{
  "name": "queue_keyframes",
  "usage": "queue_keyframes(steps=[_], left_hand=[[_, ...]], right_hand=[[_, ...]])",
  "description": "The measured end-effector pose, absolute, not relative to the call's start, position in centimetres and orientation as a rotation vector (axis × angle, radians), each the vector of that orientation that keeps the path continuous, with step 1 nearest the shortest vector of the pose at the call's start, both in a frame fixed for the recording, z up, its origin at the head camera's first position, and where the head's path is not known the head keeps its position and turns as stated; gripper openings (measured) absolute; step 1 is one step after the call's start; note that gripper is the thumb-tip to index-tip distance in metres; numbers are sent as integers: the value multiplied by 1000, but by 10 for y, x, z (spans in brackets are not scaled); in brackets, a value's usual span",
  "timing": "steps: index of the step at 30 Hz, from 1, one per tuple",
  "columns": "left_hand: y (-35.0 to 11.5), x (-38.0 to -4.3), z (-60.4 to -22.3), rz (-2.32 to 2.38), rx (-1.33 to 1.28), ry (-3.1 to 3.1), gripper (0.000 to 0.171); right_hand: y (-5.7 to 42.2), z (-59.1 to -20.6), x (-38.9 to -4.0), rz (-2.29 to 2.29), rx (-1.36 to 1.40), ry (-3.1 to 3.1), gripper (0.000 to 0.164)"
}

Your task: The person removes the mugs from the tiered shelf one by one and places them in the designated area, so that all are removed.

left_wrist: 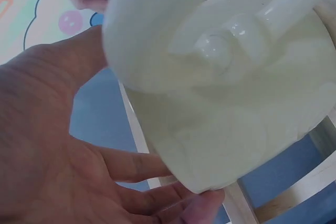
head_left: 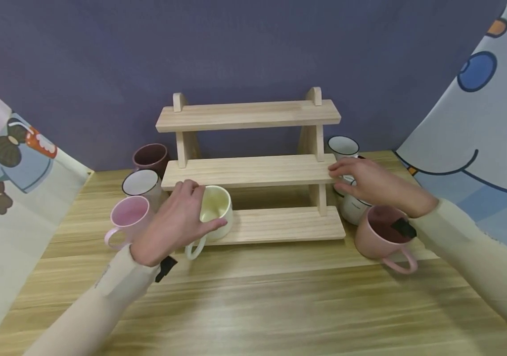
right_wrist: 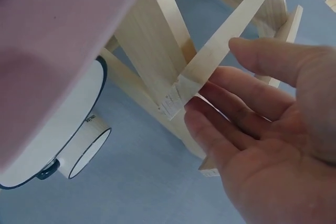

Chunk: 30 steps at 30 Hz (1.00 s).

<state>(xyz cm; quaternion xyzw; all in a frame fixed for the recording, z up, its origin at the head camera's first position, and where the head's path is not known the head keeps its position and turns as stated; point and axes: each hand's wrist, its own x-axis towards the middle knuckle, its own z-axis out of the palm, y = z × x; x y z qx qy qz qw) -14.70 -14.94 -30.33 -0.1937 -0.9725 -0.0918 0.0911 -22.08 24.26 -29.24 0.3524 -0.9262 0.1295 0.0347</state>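
In the head view my left hand grips a pale yellow mug at the left end of the rack's lowest board. Its fingers lie at the rim, the thumb reaches across the front, and the handle points toward me. The left wrist view shows the same mug large between thumb and fingers. At the other side, my right hand holds the right end of the middle board of the three-tier wooden rack. In the right wrist view, thumb and fingers lie on either side of that board.
Left of the rack stand a dark maroon mug, a white dark-rimmed mug and a pink mug. To the right are white dark-rimmed mugs and a dusty pink mug beneath my right wrist. A dark cloth hangs behind.
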Motion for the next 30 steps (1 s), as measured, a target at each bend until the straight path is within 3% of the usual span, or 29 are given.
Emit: queue_keyframes(steps=[12, 21, 30], left_hand=[[-164, -142, -309, -463, -489, -2866, 80], [-214, -99, -308, -453, -567, -2659, 73], [-257, -57, -326, -389, -448, -2708, 73]], right_hand=[[245, -293, -221, 459, 1085, -2868, 33], [244, -292, -219, 488, 1038, -2883, 31], [243, -294, -220, 493, 1020, -2894, 31]])
